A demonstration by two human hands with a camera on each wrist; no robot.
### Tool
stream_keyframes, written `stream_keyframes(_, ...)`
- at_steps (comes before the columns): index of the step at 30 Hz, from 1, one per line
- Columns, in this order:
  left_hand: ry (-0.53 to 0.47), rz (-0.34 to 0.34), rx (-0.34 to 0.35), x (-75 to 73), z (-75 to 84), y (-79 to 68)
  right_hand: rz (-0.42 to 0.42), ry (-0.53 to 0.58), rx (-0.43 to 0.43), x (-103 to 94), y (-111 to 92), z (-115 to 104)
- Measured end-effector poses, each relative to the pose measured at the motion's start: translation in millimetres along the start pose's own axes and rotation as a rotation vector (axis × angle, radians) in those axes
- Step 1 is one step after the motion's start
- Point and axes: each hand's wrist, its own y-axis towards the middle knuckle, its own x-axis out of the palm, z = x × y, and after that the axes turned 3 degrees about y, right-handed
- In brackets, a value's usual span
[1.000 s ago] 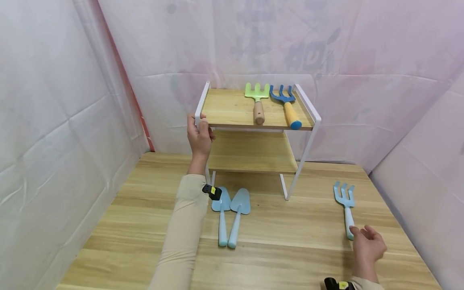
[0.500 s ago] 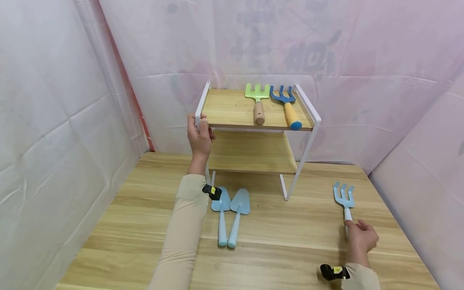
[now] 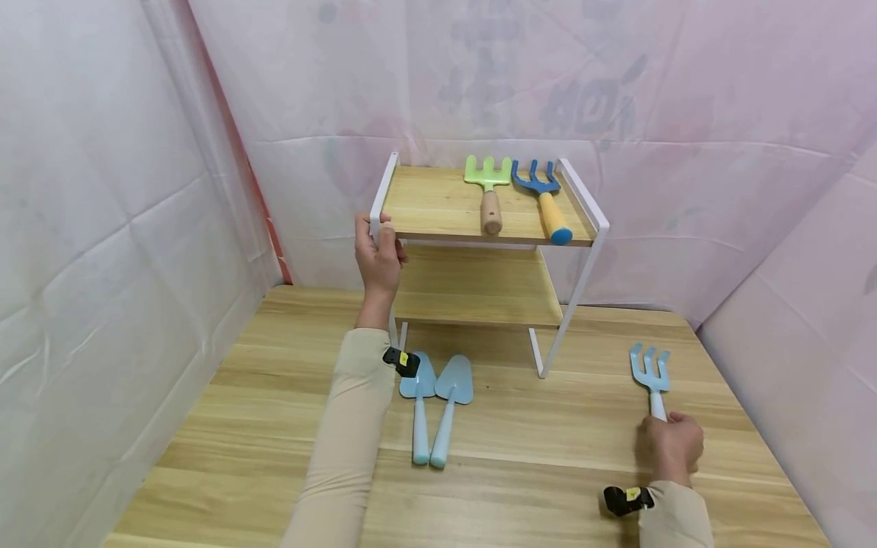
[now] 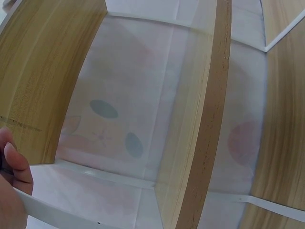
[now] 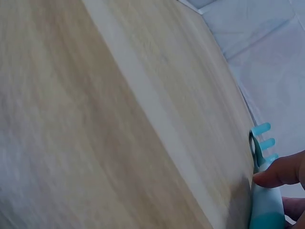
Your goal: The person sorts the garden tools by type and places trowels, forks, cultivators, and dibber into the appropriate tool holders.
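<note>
My left hand point(image 3: 378, 259) grips the front corner of the two-tier shelf rack point(image 3: 432, 198). My right hand point(image 3: 674, 443) pinches the handle of the pale blue hand fork point(image 3: 651, 377), its tines pointing ahead. Between my hands, nearer the left, two pale blue trowels point(image 3: 454, 380) lie on the worktop point(image 3: 548, 441). Right of my left hand, the top shelf bears a green fork point(image 3: 488, 179) and a yellow-handled blue fork point(image 3: 551, 213).

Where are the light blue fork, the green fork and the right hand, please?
Light blue fork point(image 3: 652, 385), head view, at the base of its tines.
Green fork point(image 3: 490, 207), head view, on its brown handle.
Right hand point(image 3: 674, 443), head view, on its middle.
</note>
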Motion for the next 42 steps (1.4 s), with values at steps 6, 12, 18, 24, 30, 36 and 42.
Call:
stream_keyframes(6,0.011,0.004,-0.008,-0.4,0.2,0.0,0.011,-0.095,-0.098,-3.6,3.3,4.6)
stream_keyframes(12,0.019,0.008,-0.012,0.0,0.3,-0.7,0.037,-0.09,-0.132,-7.3,3.6,5.8)
stream_keyframes(18,0.014,-0.001,-0.008,0.1,1.3,-0.8,0.114,0.039,-0.068,-8.6,-1.0,5.3)
stream_keyframes(24,0.004,-0.008,-0.019,-0.7,0.9,-0.6,0.161,0.189,-0.056,-5.3,-1.6,4.6)
stream_keyframes(30,-0.03,-0.035,-0.011,-1.6,-0.3,0.2,0.306,0.33,-0.119,0.7,-5.8,-0.8)
stream_keyframes(36,-0.017,-0.032,-0.005,-1.8,-0.8,0.0,0.458,0.459,-0.213,8.0,-10.3,-5.3)
stream_keyframes(42,-0.021,-0.045,-0.013,-3.0,-0.4,0.5,0.481,0.491,-0.256,12.4,-9.9,-5.7)
